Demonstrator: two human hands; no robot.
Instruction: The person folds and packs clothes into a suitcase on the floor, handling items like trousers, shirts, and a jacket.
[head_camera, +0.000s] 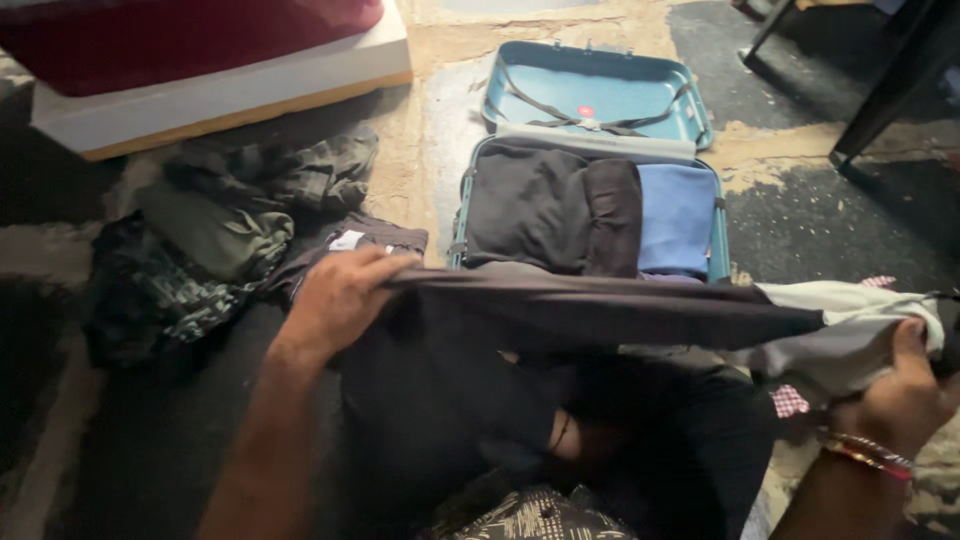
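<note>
Two hands stretch a dark garment (600, 310) flat above the floor (800, 200), just in front of an open light-blue suitcase (716, 215) that lies on the rough, patchy ground. By the suitcase's left edge a heap of camouflage and olive clothes (220, 230) spreads toward a white-and-maroon mattress (220, 85) at the far left corner of the floor. Inside the case's near half sit a folded dark grey piece (530, 210), a darker brown fold (612, 215) and a blue folded cloth (676, 218); the lid half (600, 90) lies open, crossed by grey straps.

The risk, as it looks, is a slack grip: the garment is held only at its two ends and sags in the middle, so it could slip and drop onto the dusty floor, or the light-coloured cloth (850, 320) bunched at the right end could slide out.

The left hand (335, 300) is closed over the garment's left edge, fingers curled over the top, forearm reaching forward. The right hand (905, 395), with bangles (865, 452) at the wrist, is clenched on the right end together with the pale cloth, held lower and farther out.
</note>
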